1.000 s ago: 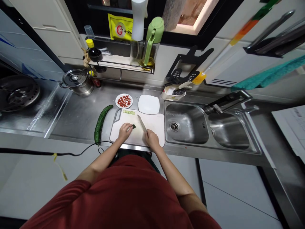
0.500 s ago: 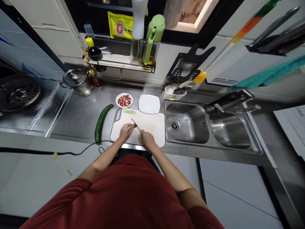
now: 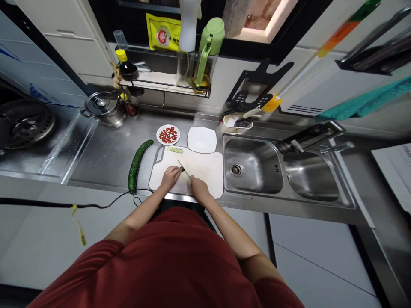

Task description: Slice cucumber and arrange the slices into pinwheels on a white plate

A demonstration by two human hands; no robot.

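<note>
Where the left hand [image 3: 171,176] pinches a green bit [image 3: 183,170], fingers mostly hide it. The right hand [image 3: 199,188], clenched, hides the knife's [image 3: 187,172] handle.

The head view looks forward and down (quite wide, too) from near, above the front edge of the worktop [image 3: 99,158].
</note>
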